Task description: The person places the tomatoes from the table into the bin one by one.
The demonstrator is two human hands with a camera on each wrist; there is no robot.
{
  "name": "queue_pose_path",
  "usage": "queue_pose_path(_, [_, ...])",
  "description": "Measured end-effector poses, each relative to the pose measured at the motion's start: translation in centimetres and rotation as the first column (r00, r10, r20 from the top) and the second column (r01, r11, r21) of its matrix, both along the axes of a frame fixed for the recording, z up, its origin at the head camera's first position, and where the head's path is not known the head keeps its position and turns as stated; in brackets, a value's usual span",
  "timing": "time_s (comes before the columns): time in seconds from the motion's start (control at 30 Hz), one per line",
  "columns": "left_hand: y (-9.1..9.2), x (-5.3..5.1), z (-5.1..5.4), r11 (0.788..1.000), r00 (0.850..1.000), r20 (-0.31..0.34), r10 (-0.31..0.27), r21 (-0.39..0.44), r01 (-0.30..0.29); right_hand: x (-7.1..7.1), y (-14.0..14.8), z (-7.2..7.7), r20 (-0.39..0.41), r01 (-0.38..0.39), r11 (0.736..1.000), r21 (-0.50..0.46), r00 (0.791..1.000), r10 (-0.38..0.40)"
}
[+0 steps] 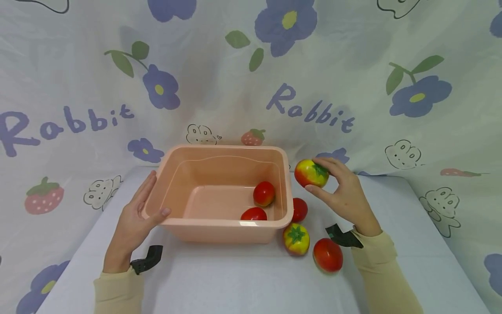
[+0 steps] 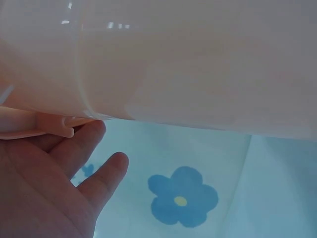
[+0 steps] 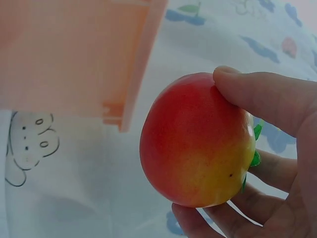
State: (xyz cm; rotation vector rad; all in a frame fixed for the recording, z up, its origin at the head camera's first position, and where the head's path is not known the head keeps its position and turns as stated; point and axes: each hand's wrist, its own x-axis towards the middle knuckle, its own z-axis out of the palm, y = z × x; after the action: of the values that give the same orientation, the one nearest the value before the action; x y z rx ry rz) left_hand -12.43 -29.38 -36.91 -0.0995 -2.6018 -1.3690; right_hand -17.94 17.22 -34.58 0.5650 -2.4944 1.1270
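**Right hand holding yellow-red tomato just outside bin, left hand on bin rim**

Backdrop (image 1: 219,96): pale cloth, blue flowers, bunnies, "Rabbit" lettering. In front of it, a white-covered table (image 1: 219,279).

Pink bin (image 1: 211,223): rectangular, mouth up, at the far part of the table, roughly mid-frame.

Forearms come in from the near edge, both in beige sleeves (image 1: 386,279).

Left hand (image 1: 133,222): gripping the bin at its left side. Thumb over the rim by the near-left corner, fingers along the outside; left wrist view has fingertips against the rim's underside.

Right hand (image 1: 349,194): holding the yellow-red tomato (image 1: 310,173) between thumb and fingers, green leaves toward the palm. Tomato is up off the table, right of the bin; right wrist view shows a gap to the bin.

Other tomatoes:
- two red tomatoes (image 1: 264,193) in the bin, right end, nearer one partly hidden by the front rim
- red tomato (image 1: 300,210) just beside the bin's right side, partly hidden; can't tell if touching
- second yellow-red tomato (image 1: 296,239) by the near-right corner
- another red tomato (image 1: 328,255), nearest the person

Black wrist mounts (image 1: 148,260) on both wrists.
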Motion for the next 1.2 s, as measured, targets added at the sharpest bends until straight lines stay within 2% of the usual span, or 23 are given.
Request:
queue_pose_path(0.3, [0.0, 0.0, 0.0, 1.0, 1.0, -0.005, -0.001, 0.005, 0.001, 0.7, -1.1, 1.4, -0.035, -0.03, 0.999, -0.01, 0.999, 0.03])
queue_pose_path(0.5, [-0.1, -0.1, 0.0, 0.999, 0.999, -0.028, -0.023, 0.023, 0.024, 1.0, -2.2, 1.9, -0.061, -0.094, 0.995, -0.018, 0.994, 0.093])
queue_pose_path(0.83, [-0.2, -0.2, 0.0, 1.0, 1.0, -0.011, -0.017, 0.015, 0.017, 1.5, -4.8, 2.0, -0.053, -0.196, 0.981, 0.012, 0.979, 0.196])
queue_pose_path(1.2, [0.0, 0.0, 0.2, 1.0, 1.0, 0.001, -0.004, -0.005, 0.004, 2.0, -7.8, 1.9, -0.048, -0.264, 0.964, 0.015, 0.963, 0.265])
